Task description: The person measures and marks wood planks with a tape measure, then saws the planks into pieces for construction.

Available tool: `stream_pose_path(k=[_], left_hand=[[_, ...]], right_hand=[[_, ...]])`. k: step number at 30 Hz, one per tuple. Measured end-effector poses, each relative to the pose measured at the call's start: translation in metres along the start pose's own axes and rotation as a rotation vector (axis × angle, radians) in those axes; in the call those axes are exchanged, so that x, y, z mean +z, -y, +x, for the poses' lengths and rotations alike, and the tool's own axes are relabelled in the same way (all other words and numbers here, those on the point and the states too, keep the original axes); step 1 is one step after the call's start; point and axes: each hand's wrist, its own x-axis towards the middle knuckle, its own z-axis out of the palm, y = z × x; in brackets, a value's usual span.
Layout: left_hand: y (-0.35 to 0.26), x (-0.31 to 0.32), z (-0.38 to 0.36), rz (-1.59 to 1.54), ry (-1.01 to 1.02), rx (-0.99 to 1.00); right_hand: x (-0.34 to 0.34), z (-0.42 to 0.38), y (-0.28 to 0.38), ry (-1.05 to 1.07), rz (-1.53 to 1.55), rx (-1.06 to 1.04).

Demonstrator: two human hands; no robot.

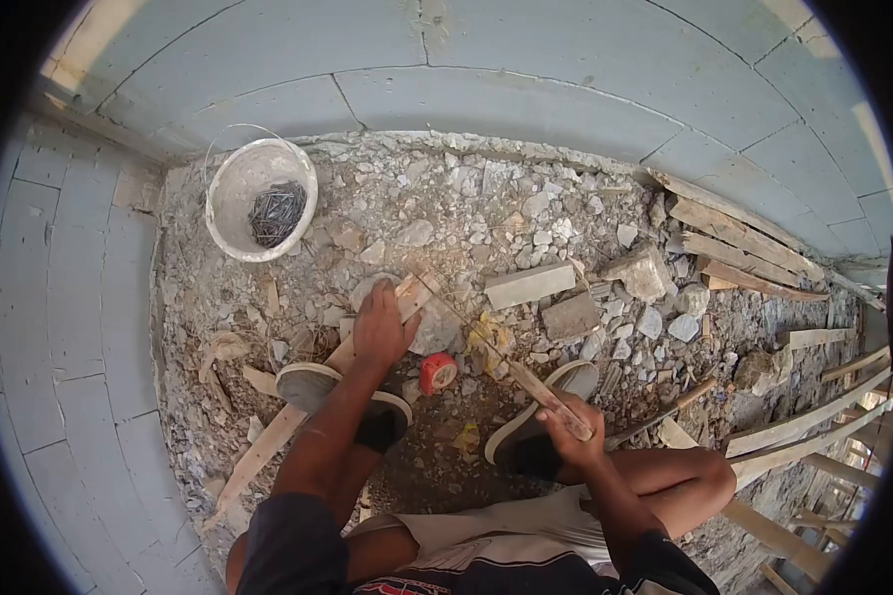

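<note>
My left hand (379,322) is closed around the upper end of a wooden plank (268,451), which slants down to the lower left and passes under my left shoe (308,387). The plank's tip looks pale and freshly cut. In my right hand (574,428) is the wooden handle of a long thin-bladed tool (538,390). Its narrow dark blade, seen almost edge-on, reaches up left to the plank's tip; whether it touches cannot be made out. Between my feet lies a red round case (438,373), resembling a tape measure, near a crumpled yellow wrapper (491,342).
A whitish bucket (226,213) holding many nails (278,213) stands at upper left. Rubble covers the ground, with a grey block (529,286) ahead. Wooden boards (739,233) are piled at right. Grey block walls (526,109) bound the front and left.
</note>
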Motion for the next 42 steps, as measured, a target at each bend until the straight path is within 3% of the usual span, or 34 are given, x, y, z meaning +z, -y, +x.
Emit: stream_pose_path(k=[3,6,9,10,14,17,18,20,24,29,30,32,35,40,42], left_hand=[[0.001,0.002,-0.003,0.055,-0.025,0.005],[-0.006,-0.002,0.006,0.035,-0.067,0.002],[-0.002,-0.01,0.011,0.012,-0.065,-0.011],[-0.004,-0.007,0.01,0.027,-0.078,-0.002],[-0.005,0.003,0.0,0.031,-0.096,0.024],[-0.001,0.002,-0.002,0.048,-0.088,0.028],[-0.003,0.002,0.003,0.045,-0.124,0.043],[-0.005,0.0,0.006,0.028,-0.118,0.031],[-0.002,0.0,0.001,-0.024,-0.085,0.0],[-0.004,0.005,0.005,0.025,-0.112,0.015],[-0.002,0.004,0.002,0.037,-0.132,0.04],[-0.002,-0.002,0.006,0.028,-0.129,0.035],[-0.001,-0.003,0.006,0.021,-0.118,0.013],[-0.002,0.005,0.0,-0.017,-0.062,-0.006],[0.0,0.006,0.003,0.014,-0.116,0.023]], right_hand=[[0.003,-0.002,0.025,-0.065,0.022,-0.069],[0.072,0.072,-0.024,0.017,0.154,-0.012],[0.09,0.099,-0.006,0.033,0.152,0.07],[0.077,0.081,0.0,0.037,0.224,0.112],[-0.001,-0.01,0.01,-0.051,0.031,-0.06],[0.014,0.009,0.009,-0.048,0.121,-0.025],[0.026,0.037,0.006,-0.012,0.026,0.034],[0.063,0.08,-0.007,-0.01,0.15,0.065],[0.046,0.045,0.006,0.028,0.111,0.052],[0.0,-0.012,0.013,-0.059,-0.007,-0.155],[0.013,0.002,0.002,-0.034,0.012,-0.038],[0.07,0.052,-0.046,-0.072,0.037,-0.079],[0.078,0.074,-0.019,0.008,0.102,-0.018],[-0.013,-0.029,0.001,-0.006,-0.02,-0.048],[0.002,-0.011,-0.005,-0.014,0.011,-0.072]])
